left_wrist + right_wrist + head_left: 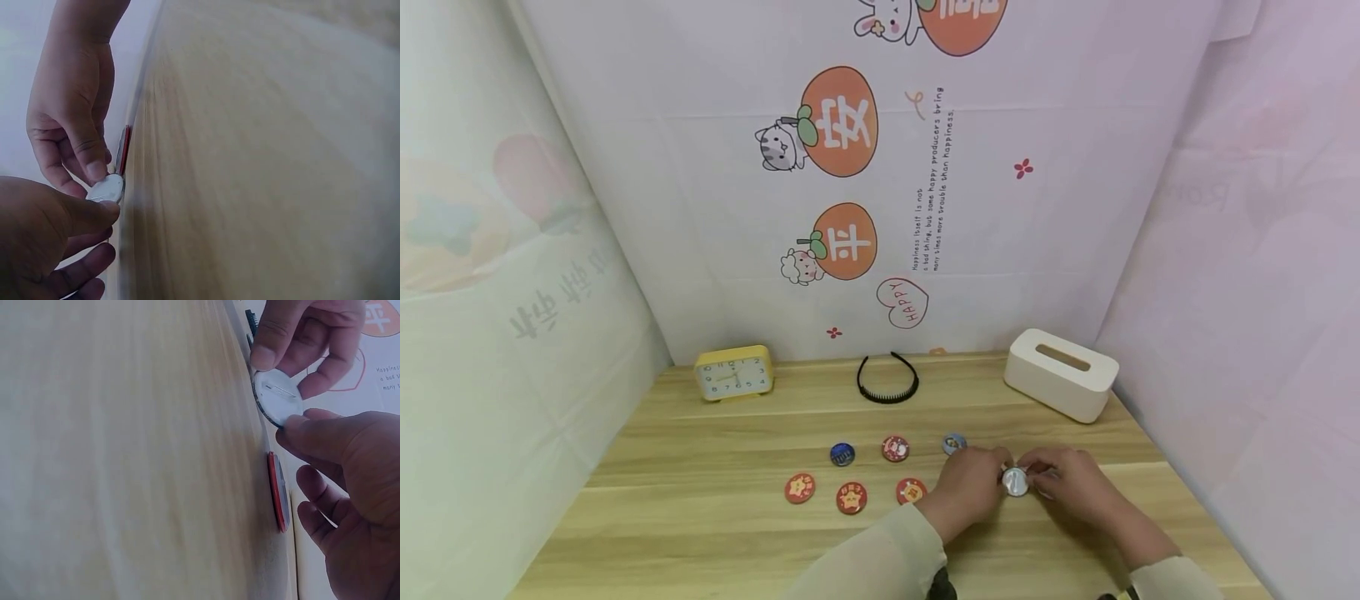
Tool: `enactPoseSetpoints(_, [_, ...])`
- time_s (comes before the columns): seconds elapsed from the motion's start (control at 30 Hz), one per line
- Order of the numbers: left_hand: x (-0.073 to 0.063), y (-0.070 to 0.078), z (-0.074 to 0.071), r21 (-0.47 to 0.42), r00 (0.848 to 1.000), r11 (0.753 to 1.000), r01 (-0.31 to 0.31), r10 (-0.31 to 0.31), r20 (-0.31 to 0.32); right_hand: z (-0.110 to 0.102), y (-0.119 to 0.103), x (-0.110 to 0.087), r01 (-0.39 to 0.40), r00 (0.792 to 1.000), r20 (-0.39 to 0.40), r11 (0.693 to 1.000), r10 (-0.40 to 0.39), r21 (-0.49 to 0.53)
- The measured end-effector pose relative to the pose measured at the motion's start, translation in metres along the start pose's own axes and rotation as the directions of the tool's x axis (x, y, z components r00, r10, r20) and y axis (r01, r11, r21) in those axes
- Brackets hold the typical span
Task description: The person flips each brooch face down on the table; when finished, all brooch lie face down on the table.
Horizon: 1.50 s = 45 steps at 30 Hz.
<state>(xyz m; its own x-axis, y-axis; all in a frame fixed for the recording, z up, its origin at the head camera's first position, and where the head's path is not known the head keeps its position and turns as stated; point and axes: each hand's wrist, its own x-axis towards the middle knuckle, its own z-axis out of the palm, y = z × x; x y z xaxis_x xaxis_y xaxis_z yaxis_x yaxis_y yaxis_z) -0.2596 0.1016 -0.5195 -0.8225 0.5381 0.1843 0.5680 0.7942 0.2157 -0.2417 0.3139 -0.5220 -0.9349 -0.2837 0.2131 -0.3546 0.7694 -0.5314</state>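
A round pin badge (1016, 481) is held between both hands, its pale back with a clasp pin turned up. My left hand (972, 483) pinches one edge of it between thumb and fingers. On the opposite edge, my right hand (1071, 482) pinches it with thumb and forefinger, the other fingers loosely bent below. In the right wrist view the pin (279, 391) shows across the badge's back. Close by the right hand's fingers, a red-rimmed badge (279, 492) appears edge-on at the tabletop, red side toward the wood.
Left of the hands, two loose rows of badges lie face up, among them a blue badge (842, 454) and a red star badge (852, 497). Farther back stand a yellow clock (734, 374), a black headband (888, 397) and a white tissue box (1060, 377). Printed cloth hangs behind.
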Motion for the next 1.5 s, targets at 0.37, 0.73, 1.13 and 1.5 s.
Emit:
enactPoseSetpoints(0.37, [0.001, -0.003, 0.005, -0.016, 0.999, 1.0, -0.019, 0.019, 0.036, 0.001, -0.002, -0.004, 0.018, 0.999, 0.03, 0.997, -0.016, -0.073])
enactPoseSetpoints(0.73, [0.0, -0.004, 0.0, -0.024, 0.999, 1.0, -0.014, 0.015, 0.047, 0.0, 0.001, -0.003, 0.052, 0.998, 0.051, 0.993, -0.047, -0.102])
enactPoseSetpoints(1.13, [-0.001, -0.005, 0.001, -0.022, 0.999, 0.999, -0.04, 0.04, 0.035, -0.001, 0.001, -0.003, 0.068, 0.995, 0.084, 0.993, -0.059, -0.098])
enactPoseSetpoints(1.5, [0.0, -0.033, -0.01, -0.021, 1.0, 1.0, -0.017, 0.017, -0.006, -0.001, 0.001, -0.003, 0.078, 0.994, 0.089, 0.991, -0.068, -0.111])
